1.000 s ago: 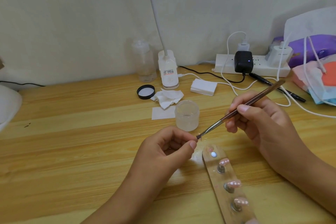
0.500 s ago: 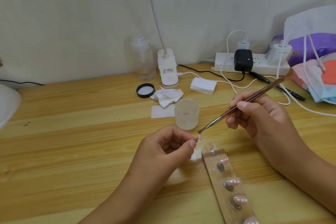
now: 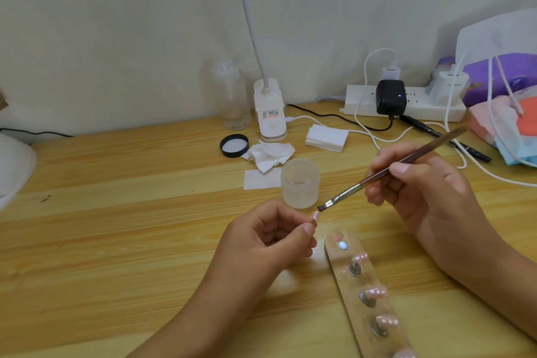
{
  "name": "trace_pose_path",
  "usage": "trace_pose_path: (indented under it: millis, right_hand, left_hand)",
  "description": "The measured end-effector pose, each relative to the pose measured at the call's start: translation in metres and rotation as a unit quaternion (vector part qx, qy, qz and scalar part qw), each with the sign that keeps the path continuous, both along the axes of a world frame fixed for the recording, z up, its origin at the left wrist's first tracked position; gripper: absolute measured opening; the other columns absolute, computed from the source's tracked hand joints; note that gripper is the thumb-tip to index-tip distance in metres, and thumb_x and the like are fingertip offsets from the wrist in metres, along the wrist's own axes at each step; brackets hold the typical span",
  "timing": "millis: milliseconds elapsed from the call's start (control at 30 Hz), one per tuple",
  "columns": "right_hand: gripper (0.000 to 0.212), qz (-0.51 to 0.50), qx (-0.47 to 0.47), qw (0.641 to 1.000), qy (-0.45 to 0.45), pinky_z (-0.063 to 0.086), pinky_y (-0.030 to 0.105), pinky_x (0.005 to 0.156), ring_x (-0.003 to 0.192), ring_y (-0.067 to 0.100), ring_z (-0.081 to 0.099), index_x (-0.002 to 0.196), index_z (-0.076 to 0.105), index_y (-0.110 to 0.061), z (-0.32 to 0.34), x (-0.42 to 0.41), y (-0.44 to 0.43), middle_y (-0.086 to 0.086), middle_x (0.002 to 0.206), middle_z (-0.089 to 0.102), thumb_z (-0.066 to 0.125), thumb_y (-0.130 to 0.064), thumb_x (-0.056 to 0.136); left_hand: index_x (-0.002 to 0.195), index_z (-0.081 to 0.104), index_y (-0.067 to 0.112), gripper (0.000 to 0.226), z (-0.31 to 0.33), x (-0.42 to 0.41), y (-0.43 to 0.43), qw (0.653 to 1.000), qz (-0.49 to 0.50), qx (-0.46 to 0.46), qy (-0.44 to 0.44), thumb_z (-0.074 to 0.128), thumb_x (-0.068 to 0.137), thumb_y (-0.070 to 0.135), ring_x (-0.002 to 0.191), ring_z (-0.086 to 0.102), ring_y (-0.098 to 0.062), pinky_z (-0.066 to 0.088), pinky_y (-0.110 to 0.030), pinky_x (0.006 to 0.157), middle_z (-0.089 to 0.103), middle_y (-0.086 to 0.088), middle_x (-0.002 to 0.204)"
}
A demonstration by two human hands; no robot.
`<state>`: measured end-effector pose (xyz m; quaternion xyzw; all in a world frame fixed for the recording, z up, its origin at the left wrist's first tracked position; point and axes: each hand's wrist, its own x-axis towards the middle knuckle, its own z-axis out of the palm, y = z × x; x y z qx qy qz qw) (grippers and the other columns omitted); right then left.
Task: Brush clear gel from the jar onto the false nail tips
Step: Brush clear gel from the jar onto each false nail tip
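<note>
Brush [image 3: 374, 176] gripped pen-fashion in curled fingers of right hand [image 3: 430, 197], bristles aimed toward 8 o'clock, just beside pink nail tip [image 3: 314, 216]. Nail tip pinched between thumb and forefinger of left hand [image 3: 267, 244], remaining fingers curled. Open jar [image 3: 300, 183] near, at 12 o'clock from that pinch. Wooden strip [image 3: 348, 291] bearing more tips at 4 o'clock of left hand.

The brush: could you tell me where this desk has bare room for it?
Bare wood lies left of the left hand, in front of the black lid. Crowded behind the jar and by the power strip.
</note>
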<state>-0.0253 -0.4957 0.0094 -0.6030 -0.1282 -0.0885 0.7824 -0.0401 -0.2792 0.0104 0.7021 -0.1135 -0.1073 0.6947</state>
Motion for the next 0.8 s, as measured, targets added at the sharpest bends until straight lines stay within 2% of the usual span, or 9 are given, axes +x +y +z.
trace_pose_path:
  millis: [67,167,300,433,567,800]
  right_hand:
    - [0.016,0.013,-0.018,1.0,-0.007,0.053,0.024,0.064,0.069,0.017,0.065,0.083,0.072,-0.021,0.0005,-0.0016,0.0018,0.006,0.073,0.066,0.057,-0.017,0.083]
    - [0.025,-0.021,-0.029,0.999,0.001,0.053,0.023,0.063,0.068,0.017,0.066,0.079,0.073,-0.024,-0.002,-0.0003,0.0028,0.006,0.071,0.067,0.052,-0.012,0.084]
    - [0.023,-0.009,-0.012,1.0,-0.008,0.054,0.024,0.064,0.069,0.017,0.066,0.08,0.072,-0.023,-0.0012,-0.0003,0.001,0.005,0.073,0.067,0.053,-0.013,0.085]
    - [0.014,0.004,-0.039,0.999,-0.019,0.054,0.025,0.064,0.07,0.018,0.066,0.083,0.072,-0.022,-0.0014,-0.0015,0.0035,0.007,0.074,0.068,0.058,-0.024,0.08]
    - [0.014,-0.023,-0.031,0.999,-0.021,0.053,0.023,0.063,0.069,0.018,0.066,0.081,0.072,-0.023,-0.003,0.0003,0.0015,0.005,0.073,0.067,0.058,-0.026,0.079]
    - [0.015,0.009,-0.045,0.998,-0.031,0.054,0.026,0.066,0.071,0.019,0.065,0.085,0.071,-0.021,-0.0036,-0.001,0.0034,0.006,0.076,0.067,0.057,-0.023,0.081]
  left_hand:
    - [0.072,0.073,0.025,0.012,0.0002,-0.0001,0.001,1.0,-0.003,0.0,0.001,0.07,0.079,0.016,0.063,0.065,-0.006,0.049,-0.014,0.06,0.072,-0.002,0.071]
    - [0.072,0.072,0.024,0.019,0.0001,0.0002,0.0023,1.0,-0.005,0.004,0.002,0.07,0.085,0.01,0.063,0.066,-0.007,0.049,-0.014,0.061,0.072,-0.003,0.072]
    - [0.071,0.072,0.025,0.011,0.0007,0.0001,0.0015,1.0,-0.006,0.001,0.003,0.068,0.079,0.018,0.063,0.066,-0.007,0.05,-0.015,0.063,0.072,-0.003,0.071]
    - [0.071,0.071,0.025,0.011,0.0001,0.0004,0.0014,1.0,-0.004,0.0,0.006,0.067,0.079,0.019,0.064,0.067,-0.009,0.05,-0.015,0.061,0.072,-0.004,0.072]
    - [0.071,0.07,0.025,0.021,-0.001,0.001,0.0023,1.0,-0.002,0.005,0.0,0.068,0.086,0.01,0.062,0.066,-0.009,0.05,-0.016,0.061,0.072,-0.005,0.071]
    - [0.071,0.07,0.025,0.029,-0.0003,0.0013,0.0025,1.0,-0.005,0.004,0.002,0.064,0.09,0.004,0.064,0.067,-0.01,0.05,-0.016,0.06,0.072,-0.006,0.071]
